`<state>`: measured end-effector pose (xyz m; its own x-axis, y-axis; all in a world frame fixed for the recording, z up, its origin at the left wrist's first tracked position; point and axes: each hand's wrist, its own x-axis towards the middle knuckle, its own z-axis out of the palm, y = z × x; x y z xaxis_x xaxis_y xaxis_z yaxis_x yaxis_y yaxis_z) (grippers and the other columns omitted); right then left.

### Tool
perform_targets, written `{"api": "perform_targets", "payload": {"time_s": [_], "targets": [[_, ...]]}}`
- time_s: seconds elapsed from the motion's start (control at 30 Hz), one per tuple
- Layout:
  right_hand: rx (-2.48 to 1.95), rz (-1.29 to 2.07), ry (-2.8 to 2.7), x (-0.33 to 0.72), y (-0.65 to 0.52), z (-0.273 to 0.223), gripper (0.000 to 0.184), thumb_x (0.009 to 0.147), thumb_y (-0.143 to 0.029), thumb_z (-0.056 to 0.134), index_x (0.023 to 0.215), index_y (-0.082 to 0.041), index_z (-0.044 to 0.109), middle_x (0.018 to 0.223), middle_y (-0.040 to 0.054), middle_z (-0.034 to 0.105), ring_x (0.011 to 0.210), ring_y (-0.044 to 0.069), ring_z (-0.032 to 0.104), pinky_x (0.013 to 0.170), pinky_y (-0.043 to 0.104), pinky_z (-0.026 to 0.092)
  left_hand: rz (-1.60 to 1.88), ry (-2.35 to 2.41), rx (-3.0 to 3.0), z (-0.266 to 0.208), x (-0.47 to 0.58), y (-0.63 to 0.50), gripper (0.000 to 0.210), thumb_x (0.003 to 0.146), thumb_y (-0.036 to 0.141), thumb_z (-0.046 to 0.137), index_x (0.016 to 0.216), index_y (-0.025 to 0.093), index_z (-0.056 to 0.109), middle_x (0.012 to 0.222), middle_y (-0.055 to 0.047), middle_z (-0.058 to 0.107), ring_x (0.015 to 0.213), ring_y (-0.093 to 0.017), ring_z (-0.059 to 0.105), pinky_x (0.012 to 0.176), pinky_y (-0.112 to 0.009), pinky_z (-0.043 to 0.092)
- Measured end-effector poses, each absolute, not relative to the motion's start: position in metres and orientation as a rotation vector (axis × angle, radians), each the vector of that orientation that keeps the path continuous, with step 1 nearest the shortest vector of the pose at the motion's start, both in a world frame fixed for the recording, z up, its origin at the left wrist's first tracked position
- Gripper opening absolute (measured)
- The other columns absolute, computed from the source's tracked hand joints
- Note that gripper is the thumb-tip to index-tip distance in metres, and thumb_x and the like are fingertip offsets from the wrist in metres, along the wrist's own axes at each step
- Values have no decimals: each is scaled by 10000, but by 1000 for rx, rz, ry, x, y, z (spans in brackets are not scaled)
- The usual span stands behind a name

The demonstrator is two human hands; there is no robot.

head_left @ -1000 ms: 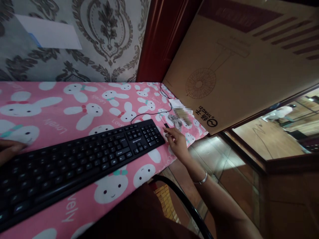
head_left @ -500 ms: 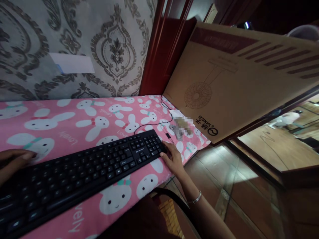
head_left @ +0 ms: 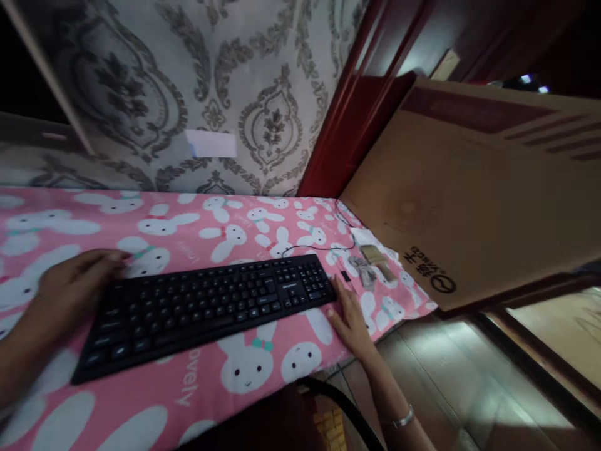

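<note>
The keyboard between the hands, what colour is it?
The keyboard is black, keys included, clearest in the head view.

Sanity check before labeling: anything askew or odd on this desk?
The black keyboard lies at a slant across the pink bunny cloth, left hand and right hand at its two ends. The cardboard fan box leans tilted at the desk's right end.

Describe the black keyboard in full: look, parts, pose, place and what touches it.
The keyboard is black, full-size, plastic-looking, with a number pad at its right end. It lies flat and slanted across the pink rabbit-print cloth. A thin black cable runs off behind it. The left hand rests at its left end, the right hand at its right edge.
</note>
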<state>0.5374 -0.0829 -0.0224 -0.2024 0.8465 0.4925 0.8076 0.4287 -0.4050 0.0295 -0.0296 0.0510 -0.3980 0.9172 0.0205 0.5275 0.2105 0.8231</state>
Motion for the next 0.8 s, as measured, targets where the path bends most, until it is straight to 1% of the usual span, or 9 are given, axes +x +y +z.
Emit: {"api": "perform_targets", "payload": {"time_s": [0.03,0.13,0.23,0.33,0.4,0.5,0.6,0.7,0.8], "targets": [[-1413,73,-1996,537,-83,-24,691,1008,-516,425,1596,-258,168,1492,133,468,1271,320,505,1028,528,454,1097,1945,1266,55,33,-31,600,719,763,452,982,269,669,997,35,719,839,-125,632,757,-220,445],[-1486,96,-1949,539,-84,-29,693,995,-534,443,1586,-253,215,1425,140,534,1241,327,523,1009,552,455,1136,1891,1257,63,39,-34,704,685,825,503,957,195,661,947,6,727,816,-120,614,735,-211,434],[-1534,175,-1916,543,-85,-28,651,994,-559,414,1557,-250,305,1377,135,579,1230,324,543,1005,554,459,1175,1922,1282,64,41,-35,688,693,803,543,936,169,657,876,15,719,731,-89,556,692,-206,394],[-1572,293,-1859,543,-83,-20,621,996,-566,399,1533,-256,357,1346,124,612,1236,308,563,1032,544,448,1210,1909,1261,63,41,-37,633,716,759,547,905,168,670,825,12,699,667,-85,512,649,-217,373],[-1596,324,-1834,541,-80,-13,633,988,-580,403,1531,-259,361,1351,121,612,1248,307,561,1049,545,437,1237,1872,1233,62,41,-37,589,732,718,536,902,172,679,827,-8,690,689,-102,538,646,-224,381],[-1614,281,-1860,537,-76,-10,652,979,-608,382,1528,-256,371,1388,120,586,1283,323,531,1068,564,413,1277,1819,1190,59,41,-36,493,745,622,527,917,188,686,820,-23,670,712,-118,566,638,-224,383],[-1627,233,-1897,537,-72,-16,676,975,-620,365,1530,-234,368,1413,129,565,1300,342,511,1068,577,407,1296,1786,1151,57,41,-34,415,737,547,539,917,200,676,788,-6,635,687,-105,561,610,-205,375],[-1658,196,-1879,542,-72,-27,685,971,-618,358,1530,-221,373,1431,138,546,1300,364,505,1049,585,421,1296,1770,1127,55,40,-33,403,734,539,550,900,191,666,797,0,623,682,-97,560,605,-189,383],[-1667,168,-1903,550,-76,-34,692,955,-632,368,1507,-219,422,1414,145,552,1265,401,516,1025,619,431,1288,1767,1139,51,37,-32,438,745,566,554,908,178,675,792,-11,627,708,-107,569,632,-184,396]]}}
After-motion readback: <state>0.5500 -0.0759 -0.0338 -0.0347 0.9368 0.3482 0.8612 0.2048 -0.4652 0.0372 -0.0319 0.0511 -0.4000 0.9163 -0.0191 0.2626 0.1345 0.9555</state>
